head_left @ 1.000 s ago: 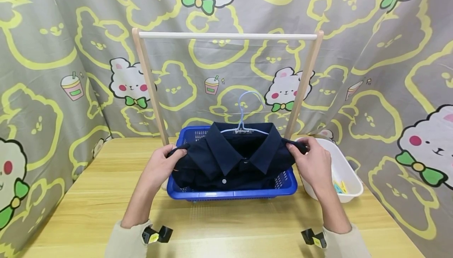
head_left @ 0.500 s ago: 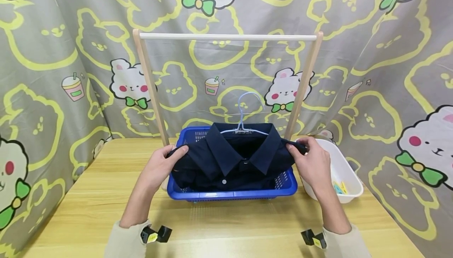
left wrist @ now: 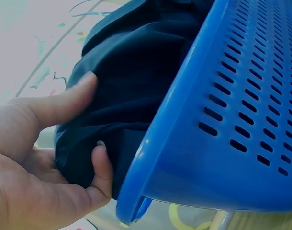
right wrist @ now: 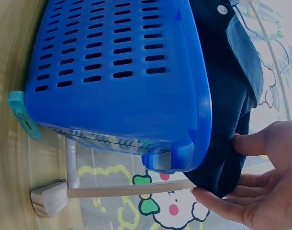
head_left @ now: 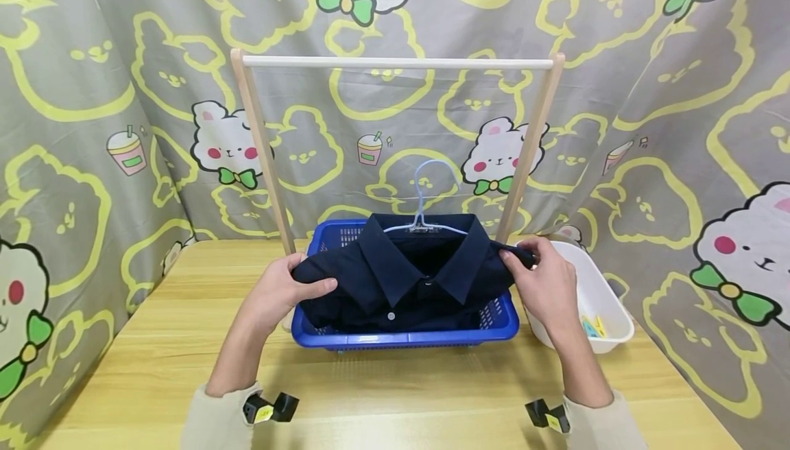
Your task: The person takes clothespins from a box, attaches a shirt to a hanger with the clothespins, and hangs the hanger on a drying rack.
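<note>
A dark navy collared shirt lies in a blue plastic basket, its collar facing forward and a white button below it. A pale blue wire hanger sits inside the neck, hook upward. My left hand holds the shirt's shoulder on the left, thumb across the front and little finger curled round the cloth; the other fingers are mostly hidden behind. On the opposite shoulder, my right hand pinches the cloth between thumb and fingers. The hanger's arms are mostly covered by the shirt.
Behind the basket stands a wooden rack with a white rail. A white tub with yellow and blue clothespins is at the right. A teal clip-like piece shows at the basket's base. A patterned curtain hangs behind the table.
My left thumb has slid down and inward over the shirt's front, and its fingers have spread wider round the shoulder. The right hand, hanger and basket stay in place.
</note>
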`<control>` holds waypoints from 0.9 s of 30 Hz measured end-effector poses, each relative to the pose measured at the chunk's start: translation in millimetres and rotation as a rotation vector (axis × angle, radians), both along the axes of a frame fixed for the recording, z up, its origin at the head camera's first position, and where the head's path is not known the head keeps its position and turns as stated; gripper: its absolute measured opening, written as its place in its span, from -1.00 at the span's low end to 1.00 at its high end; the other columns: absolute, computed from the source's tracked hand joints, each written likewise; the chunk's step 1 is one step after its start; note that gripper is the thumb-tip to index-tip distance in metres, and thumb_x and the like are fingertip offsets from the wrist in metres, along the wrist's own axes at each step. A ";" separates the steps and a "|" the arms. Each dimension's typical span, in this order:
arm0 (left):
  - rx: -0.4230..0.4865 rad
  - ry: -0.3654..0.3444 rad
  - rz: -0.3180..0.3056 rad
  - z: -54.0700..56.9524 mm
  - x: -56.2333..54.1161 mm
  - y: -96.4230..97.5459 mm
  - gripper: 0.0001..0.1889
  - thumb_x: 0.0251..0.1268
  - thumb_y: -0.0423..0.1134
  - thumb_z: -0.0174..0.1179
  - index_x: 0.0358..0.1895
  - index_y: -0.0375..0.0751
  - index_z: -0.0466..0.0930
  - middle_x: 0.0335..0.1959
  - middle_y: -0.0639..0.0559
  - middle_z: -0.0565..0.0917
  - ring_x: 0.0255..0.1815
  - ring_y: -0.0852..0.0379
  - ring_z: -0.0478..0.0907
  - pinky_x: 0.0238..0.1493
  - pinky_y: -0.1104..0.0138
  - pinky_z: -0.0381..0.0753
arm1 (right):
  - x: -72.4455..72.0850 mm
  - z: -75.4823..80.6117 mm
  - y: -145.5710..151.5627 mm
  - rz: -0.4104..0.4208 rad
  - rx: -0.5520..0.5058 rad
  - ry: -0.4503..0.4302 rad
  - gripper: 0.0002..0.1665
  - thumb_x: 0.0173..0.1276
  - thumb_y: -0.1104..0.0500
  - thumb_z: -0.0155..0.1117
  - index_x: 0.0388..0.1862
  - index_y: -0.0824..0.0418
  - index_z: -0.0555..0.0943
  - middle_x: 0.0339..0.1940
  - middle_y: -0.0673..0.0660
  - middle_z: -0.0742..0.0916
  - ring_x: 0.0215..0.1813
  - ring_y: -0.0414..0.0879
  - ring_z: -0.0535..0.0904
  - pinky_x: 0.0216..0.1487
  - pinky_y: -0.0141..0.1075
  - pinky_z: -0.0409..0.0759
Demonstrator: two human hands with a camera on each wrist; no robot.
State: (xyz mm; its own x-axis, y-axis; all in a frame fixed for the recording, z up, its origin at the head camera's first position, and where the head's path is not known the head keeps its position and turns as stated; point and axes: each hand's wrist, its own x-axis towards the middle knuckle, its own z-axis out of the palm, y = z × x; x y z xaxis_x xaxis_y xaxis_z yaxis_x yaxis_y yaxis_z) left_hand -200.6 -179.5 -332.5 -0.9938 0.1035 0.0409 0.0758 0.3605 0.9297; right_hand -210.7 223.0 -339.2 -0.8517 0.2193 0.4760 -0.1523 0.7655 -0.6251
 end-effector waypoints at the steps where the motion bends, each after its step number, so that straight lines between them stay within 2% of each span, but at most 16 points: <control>1: -0.003 0.002 0.004 0.1 -0.4 0.1 -0.63 0.22 -0.13 0.45 -0.18 -0.32 0.51 -0.35 0.02 0.53 -0.19 0.01 0.51 -0.07 0.25 0.50 | 0.2 0.3 -0.1 0.000 -0.003 -0.002 -0.56 0.42 0.01 0.36 0.06 0.32 0.60 0.01 0.36 0.74 0.05 0.31 0.65 0.08 0.13 0.49; 6: 0.000 0.006 0.038 -0.4 -1.7 1.5 -0.68 0.18 -0.22 0.45 -0.20 -0.32 0.52 -0.39 0.05 0.49 -0.23 0.00 0.48 -0.11 0.25 0.47 | 0.5 1.1 -0.2 0.001 -0.031 -0.006 -0.54 0.42 0.02 0.36 0.11 0.33 0.59 0.06 0.35 0.74 0.09 0.30 0.66 0.09 0.12 0.52; 12: 0.001 0.001 0.042 -1.1 -2.7 -0.6 -0.68 0.17 -0.23 0.45 -0.21 -0.32 0.51 -0.39 0.05 0.49 -0.21 -0.01 0.47 -0.11 0.24 0.46 | -0.2 2.7 1.0 0.011 -0.047 -0.013 -0.45 0.41 0.02 0.36 0.22 0.34 0.53 0.14 0.36 0.71 0.17 0.27 0.65 0.11 0.09 0.60; 16: 0.016 0.003 -0.008 -1.3 -2.3 -3.7 -0.64 0.16 -0.22 0.47 -0.17 -0.35 0.51 -0.34 0.01 0.52 -0.17 -0.03 0.48 -0.05 0.22 0.46 | 0.0 4.4 1.9 0.016 -0.059 -0.032 -0.39 0.41 0.02 0.36 0.30 0.33 0.48 0.17 0.40 0.69 0.21 0.26 0.64 0.11 0.09 0.62; 19: 0.034 0.001 -0.074 -1.0 -1.0 -7.1 -0.58 0.19 -0.21 0.47 -0.06 -0.39 0.51 -0.22 -0.04 0.59 -0.10 -0.02 0.51 0.02 0.22 0.50 | 0.0 5.1 2.2 0.020 -0.068 -0.043 -0.37 0.42 0.01 0.35 0.33 0.33 0.46 0.19 0.41 0.68 0.22 0.26 0.63 0.12 0.09 0.63; 21: 0.030 -0.002 -0.091 -0.5 -0.2 -8.0 -0.57 0.25 -0.17 0.44 0.00 -0.38 0.51 -0.17 -0.05 0.60 -0.05 -0.01 0.51 0.08 0.22 0.50 | -0.1 5.2 2.3 0.021 -0.074 -0.046 -0.36 0.43 0.01 0.34 0.34 0.32 0.45 0.19 0.40 0.68 0.22 0.26 0.63 0.13 0.09 0.62; 23: 0.006 -0.003 -0.070 -0.2 0.4 -6.7 -0.57 0.29 -0.08 0.41 -0.04 -0.34 0.51 -0.22 -0.01 0.56 -0.05 0.01 0.50 0.04 0.23 0.49 | 0.0 5.3 2.2 0.022 -0.080 -0.050 -0.35 0.43 0.00 0.34 0.35 0.32 0.44 0.20 0.40 0.68 0.22 0.26 0.64 0.13 0.09 0.62; 27: -0.048 -0.007 0.017 -0.4 0.1 -2.2 -0.55 0.27 0.06 0.40 -0.21 -0.26 0.47 -0.39 0.05 0.38 -0.16 0.02 0.44 -0.15 0.24 0.42 | 0.8 6.0 2.0 0.021 -0.091 -0.057 -0.32 0.43 -0.02 0.33 0.38 0.31 0.42 0.20 0.39 0.68 0.21 0.26 0.64 0.15 0.10 0.62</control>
State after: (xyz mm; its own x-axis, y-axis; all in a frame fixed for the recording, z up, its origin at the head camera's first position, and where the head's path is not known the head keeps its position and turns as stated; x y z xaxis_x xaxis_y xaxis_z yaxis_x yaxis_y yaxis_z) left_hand -200.4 -181.7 -332.9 -0.9956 0.0888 0.0293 0.0630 0.4055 0.9119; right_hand -209.9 225.0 -333.3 -0.8816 0.2408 0.4059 -0.1304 0.7022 -0.6999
